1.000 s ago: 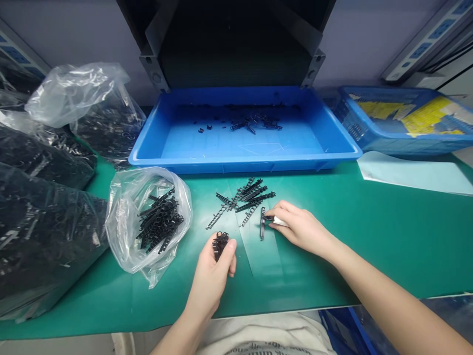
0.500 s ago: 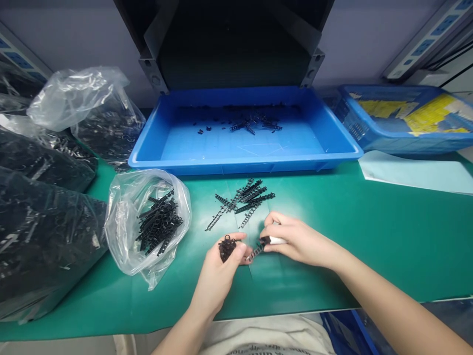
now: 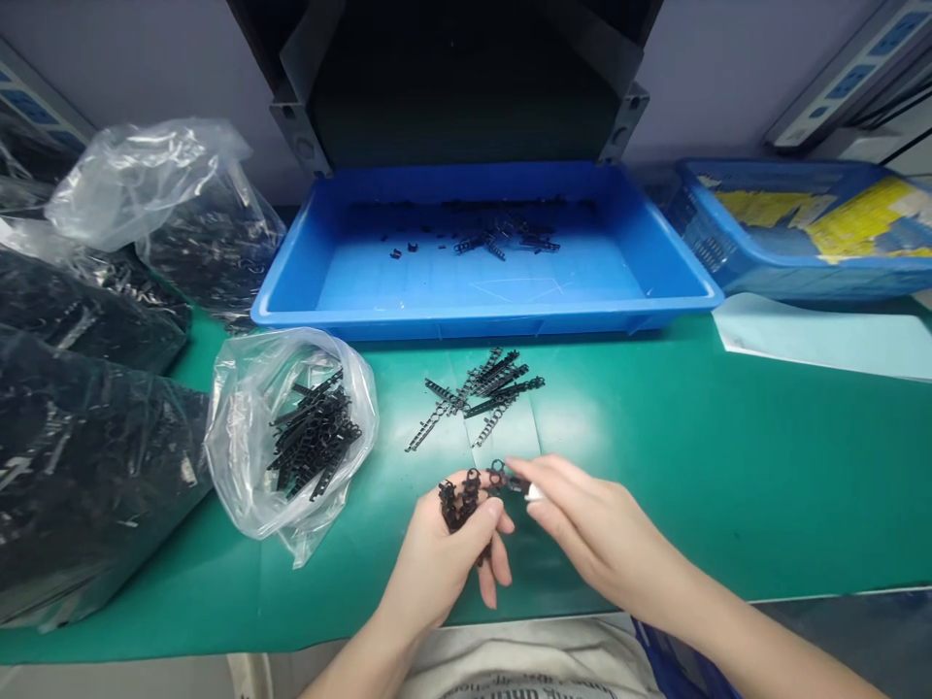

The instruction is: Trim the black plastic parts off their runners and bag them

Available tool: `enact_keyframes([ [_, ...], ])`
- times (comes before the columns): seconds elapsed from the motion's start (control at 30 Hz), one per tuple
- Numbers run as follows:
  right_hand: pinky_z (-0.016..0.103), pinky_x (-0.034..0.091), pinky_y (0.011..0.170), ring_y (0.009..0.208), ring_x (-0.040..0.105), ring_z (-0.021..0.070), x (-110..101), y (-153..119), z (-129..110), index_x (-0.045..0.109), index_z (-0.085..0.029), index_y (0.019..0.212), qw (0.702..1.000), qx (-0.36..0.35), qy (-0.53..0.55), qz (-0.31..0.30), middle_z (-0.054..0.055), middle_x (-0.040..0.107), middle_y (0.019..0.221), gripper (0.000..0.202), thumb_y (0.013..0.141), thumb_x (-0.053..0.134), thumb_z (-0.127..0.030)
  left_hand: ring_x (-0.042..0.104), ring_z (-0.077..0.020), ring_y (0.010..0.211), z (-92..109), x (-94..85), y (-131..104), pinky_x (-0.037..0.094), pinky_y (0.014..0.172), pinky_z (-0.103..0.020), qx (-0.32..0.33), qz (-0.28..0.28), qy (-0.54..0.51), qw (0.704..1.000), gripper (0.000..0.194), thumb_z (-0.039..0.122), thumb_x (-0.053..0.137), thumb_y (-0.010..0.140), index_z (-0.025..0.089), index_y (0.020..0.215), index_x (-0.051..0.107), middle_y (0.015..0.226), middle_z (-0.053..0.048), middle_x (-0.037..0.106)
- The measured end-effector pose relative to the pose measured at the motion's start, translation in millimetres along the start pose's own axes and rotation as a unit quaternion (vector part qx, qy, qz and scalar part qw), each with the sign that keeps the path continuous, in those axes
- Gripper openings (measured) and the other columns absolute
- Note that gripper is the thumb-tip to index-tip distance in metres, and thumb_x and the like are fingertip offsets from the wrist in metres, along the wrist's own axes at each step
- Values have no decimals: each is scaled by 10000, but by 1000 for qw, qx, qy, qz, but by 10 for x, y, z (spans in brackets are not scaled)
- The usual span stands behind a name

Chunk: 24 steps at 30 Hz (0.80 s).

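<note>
My left hand (image 3: 451, 549) is closed round a bunch of black plastic strips (image 3: 458, 505) with small rings at their ends. Close to its right, my right hand (image 3: 582, 515) grips a small white-handled tool (image 3: 535, 493), whose dark end touches a ringed black piece (image 3: 497, 474) between the hands. Beyond both hands, a loose pile of black strips (image 3: 499, 383) lies on the green table. An open clear plastic bag (image 3: 240, 437) at the left holds many more black strips (image 3: 313, 437).
Behind the pile is a blue tray (image 3: 437, 320) with scattered black pieces. Full plastic bags (image 3: 87, 476) crowd the left side. At the right are a blue basket (image 3: 786, 277) with yellow items and a pale sheet (image 3: 822, 340) on the green table (image 3: 728, 437).
My right hand has come lower and turned, its fingers straighter round the tool. My left hand has tilted, with its lower fingers spread. The black piece between them now points upward.
</note>
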State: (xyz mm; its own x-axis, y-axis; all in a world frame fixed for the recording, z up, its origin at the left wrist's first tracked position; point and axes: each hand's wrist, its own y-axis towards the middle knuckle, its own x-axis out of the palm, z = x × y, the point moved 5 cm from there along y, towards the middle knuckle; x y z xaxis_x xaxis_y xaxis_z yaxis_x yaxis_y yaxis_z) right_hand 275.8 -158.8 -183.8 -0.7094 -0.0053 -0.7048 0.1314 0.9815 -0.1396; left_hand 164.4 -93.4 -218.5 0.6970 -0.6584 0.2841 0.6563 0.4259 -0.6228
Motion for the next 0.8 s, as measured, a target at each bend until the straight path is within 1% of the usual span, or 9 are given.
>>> enact_keyframes([
  [0.07,291,489,640,809,606,171,54,-45,-22,436,-198,1240,1000,-8,-7,-10,48,604,1032,335,943,284,-228,420,-55,279,1,6,-10,329,283,-129,2,-12,24,1000,234,352,522,790,120,759,515,437,21,540],
  [0.27,261,453,534,740,617,167,51,-89,-79,475,-141,1230,995,-58,-76,35,58,661,913,357,945,275,-217,417,-51,270,12,0,-27,296,297,-122,9,-18,65,998,221,347,491,810,137,743,508,427,21,547],
  [0.37,257,448,521,715,615,163,36,-82,-96,493,-133,1219,992,-71,-92,43,51,672,897,355,940,283,-199,418,-47,273,20,2,-46,297,303,-122,7,-23,68,997,220,347,492,805,138,741,512,437,22,550],
  [0.47,255,453,534,723,617,161,34,-89,-111,494,-133,1219,992,-76,-92,50,40,675,921,348,937,301,-196,418,-46,276,25,-2,-62,294,304,-120,6,-21,73,997,215,345,490,802,138,747,514,440,23,550],
  [0.6,253,458,559,751,627,160,42,-109,-123,508,-136,1205,992,-70,-93,58,31,678,937,343,938,302,-196,361,-31,259,5,-9,-52,257,290,-113,-2,-23,91,996,168,313,505,794,147,767,508,405,46,520],
  [0.7,253,455,544,726,633,157,46,-119,-127,514,-133,1200,991,-64,-95,65,28,682,916,349,944,290,-209,339,-34,251,-13,-8,-34,249,280,-119,3,-29,102,994,161,314,498,800,156,773,499,390,55,507],
  [0.8,246,455,544,718,636,149,53,-126,-126,510,-132,1205,992,-62,-86,65,29,680,917,352,946,285,-212,341,-34,250,-25,-16,-28,239,283,-119,11,-22,108,994,169,319,483,811,157,762,498,390,53,508],
])
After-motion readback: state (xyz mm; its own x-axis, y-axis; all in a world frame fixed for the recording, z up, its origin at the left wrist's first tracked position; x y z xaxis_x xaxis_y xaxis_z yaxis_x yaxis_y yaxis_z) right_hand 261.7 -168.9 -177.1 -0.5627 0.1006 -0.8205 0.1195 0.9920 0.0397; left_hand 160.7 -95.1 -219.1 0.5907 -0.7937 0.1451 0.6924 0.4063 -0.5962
